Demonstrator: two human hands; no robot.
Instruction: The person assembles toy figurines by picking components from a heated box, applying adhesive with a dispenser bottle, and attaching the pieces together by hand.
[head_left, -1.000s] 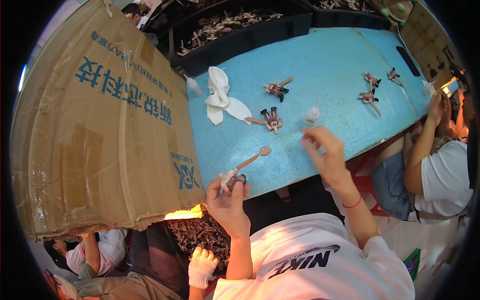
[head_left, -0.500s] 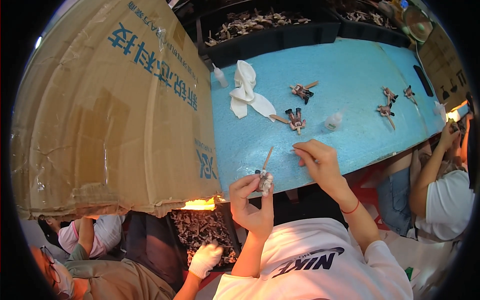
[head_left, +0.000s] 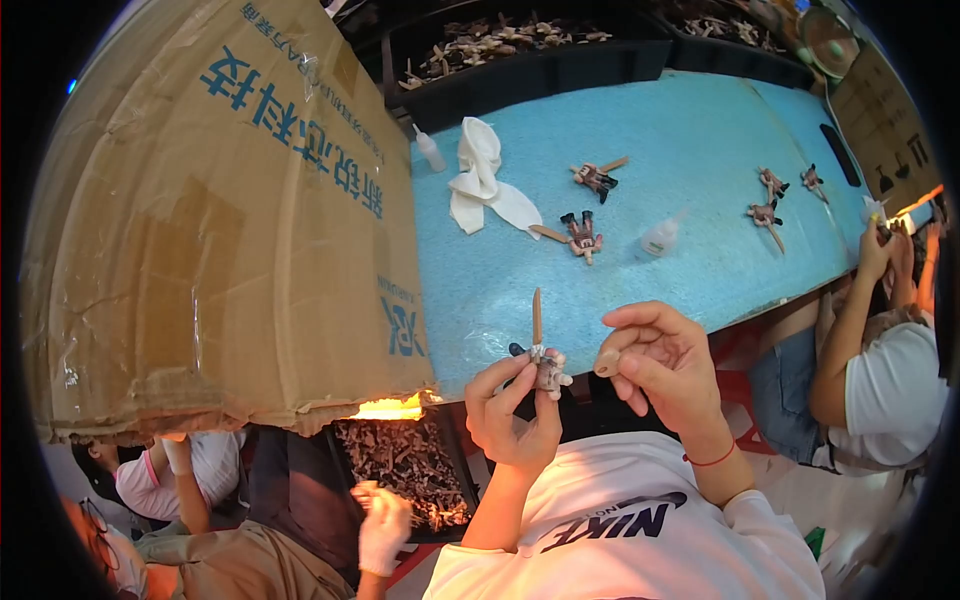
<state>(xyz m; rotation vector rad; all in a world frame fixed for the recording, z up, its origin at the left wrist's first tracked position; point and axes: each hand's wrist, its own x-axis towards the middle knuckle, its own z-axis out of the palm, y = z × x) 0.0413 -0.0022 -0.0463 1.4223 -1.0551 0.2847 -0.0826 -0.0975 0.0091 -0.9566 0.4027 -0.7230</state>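
- Nearest me, the left hand [head_left: 512, 415] is raised just off the near edge of the blue tabletop [head_left: 700, 140], its thumb and fingertips pinching a small toy figurine [head_left: 549, 373] in brown and white.
- From that figurine a brown blade-shaped piece [head_left: 537, 318] sticks up, pointing away from the person.
- The right hand [head_left: 668, 370] is close beside, apart from the figurine, pinching a small rounded tan piece [head_left: 607, 363] by the thumb; which finger meets it I can't tell. The remaining fingers are loosely bent.
- Past the hands lie two more figurines, a nearer one [head_left: 583, 238] and a farther one [head_left: 596, 182], each with a brown blade.
- To their right, a translucent bottle [head_left: 660, 237]; to their left, a crumpled white cloth [head_left: 480, 175] with a nozzle-tipped bottle [head_left: 429, 152] near it.
- Three further figurines [head_left: 765, 214] are grouped toward the right end.
- A big cardboard box [head_left: 230, 270] walls off the left side; a black bin [head_left: 540, 85] heaped with small parts borders the far edge.
- Lower left, a co-worker's gloved hand [head_left: 383, 535] is blurred, its fingers unreadable.
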